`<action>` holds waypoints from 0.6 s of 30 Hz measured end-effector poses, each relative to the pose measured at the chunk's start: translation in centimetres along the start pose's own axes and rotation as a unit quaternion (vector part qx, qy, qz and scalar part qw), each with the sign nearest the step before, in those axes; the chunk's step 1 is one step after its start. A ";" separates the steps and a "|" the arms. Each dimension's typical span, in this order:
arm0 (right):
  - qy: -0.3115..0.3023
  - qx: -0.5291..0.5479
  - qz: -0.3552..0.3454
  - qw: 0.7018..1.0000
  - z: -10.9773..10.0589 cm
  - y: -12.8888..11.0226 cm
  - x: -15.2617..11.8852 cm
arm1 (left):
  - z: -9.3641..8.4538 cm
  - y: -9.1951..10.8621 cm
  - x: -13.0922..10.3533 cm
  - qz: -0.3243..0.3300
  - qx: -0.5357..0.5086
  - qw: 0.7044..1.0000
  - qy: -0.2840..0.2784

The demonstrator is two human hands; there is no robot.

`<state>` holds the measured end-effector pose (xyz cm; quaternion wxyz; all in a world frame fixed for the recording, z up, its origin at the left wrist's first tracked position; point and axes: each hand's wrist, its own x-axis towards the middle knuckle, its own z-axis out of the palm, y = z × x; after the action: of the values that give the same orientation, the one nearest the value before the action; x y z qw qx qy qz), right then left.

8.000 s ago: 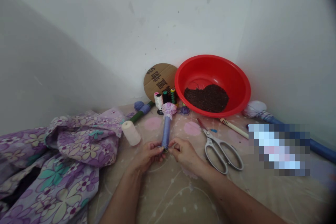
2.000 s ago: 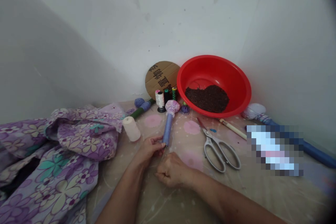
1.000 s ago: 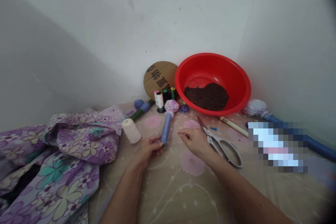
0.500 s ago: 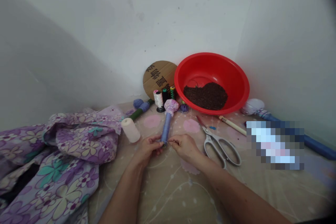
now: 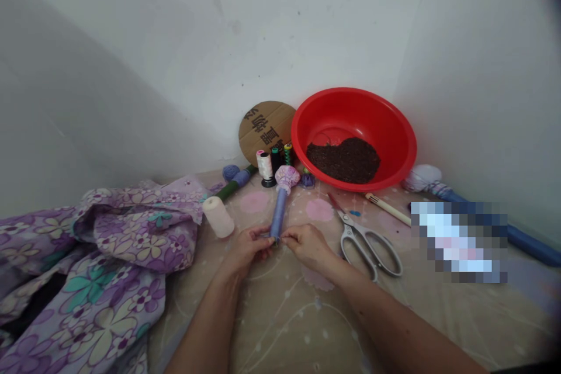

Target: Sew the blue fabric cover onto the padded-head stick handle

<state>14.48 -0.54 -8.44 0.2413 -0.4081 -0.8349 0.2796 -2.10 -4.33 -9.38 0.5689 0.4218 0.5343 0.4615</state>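
Walls: plain grey-white, behind a patterned cloth surface [image 5: 315, 339] in beige with pink blobs.
Left fingers: left hand [image 5: 245, 248] has them closed around the near end of the blue-wrapped stick [image 5: 279, 213].
Right fingers: right hand [image 5: 309, 245] has a narrow pinch going, just right of that same end; can't tell if there's thread in it.
Stick: leans away from the fingertips, floral puffy head [image 5: 287, 176] at the far end.
Left side: white spool [image 5: 219, 219], then a big heap of purple floral fabric [image 5: 140, 236].
Right side: grey-handled scissors [image 5: 368, 245], blades apart a bit.
Far: small thread cones [image 5: 266, 168], cardboard disc [image 5: 265, 128], red basin [image 5: 405, 155] with dark bits [image 5: 344, 160] inside.
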 end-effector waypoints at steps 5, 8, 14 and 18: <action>-0.005 0.013 0.012 1.000 0.0 0.0 0.1 | 0.2 0.0 0.0 0.005 0.013 1.000 0.000; -0.007 0.017 0.016 1.000 0.1 0.1 0.1 | 0.3 0.1 0.0 0.004 0.007 1.000 -0.001; -0.006 0.004 0.018 1.000 0.3 0.3 0.1 | 0.5 0.2 -0.1 0.000 0.004 1.000 0.013; -0.008 -0.001 0.027 1.000 0.3 0.2 0.1 | 0.5 0.1 -0.1 0.006 0.013 1.000 0.016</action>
<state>14.37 -0.40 -8.78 0.2269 -0.4286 -0.8257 0.2882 -1.61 -4.37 -9.22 0.5522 0.4251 0.5469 0.4640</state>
